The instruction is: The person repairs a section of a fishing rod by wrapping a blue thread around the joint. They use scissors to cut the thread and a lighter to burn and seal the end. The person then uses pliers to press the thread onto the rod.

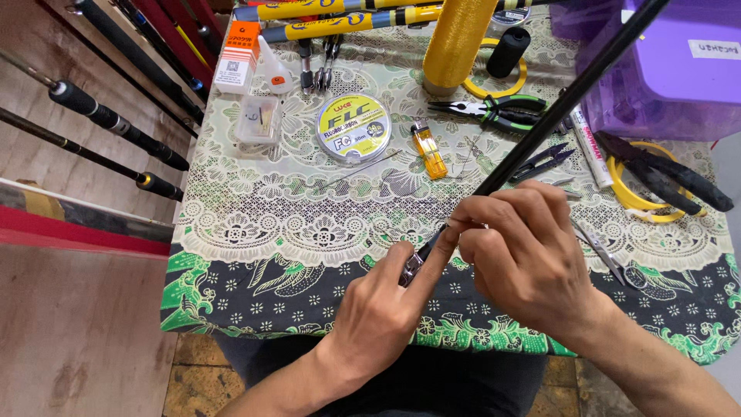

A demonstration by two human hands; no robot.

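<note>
Item: black fishing rod blank point(571, 100), running from upper right to lower centre of the frame, above the patterned tablecloth point(255, 232). My left hand point(382, 309) grips its lower end, where a metal guide point(411, 269) sits; my right hand point(525, 255) pinches the blank just above it. Behind, at upper centre: line spool point(353, 128), yellow lighter point(428, 149), green-handled pliers point(498, 110).

Yellow lighter point(428, 150), round line spool point(353, 128), green-handled pliers point(494, 110) — all on the patterned tablecloth point(255, 232).
</note>
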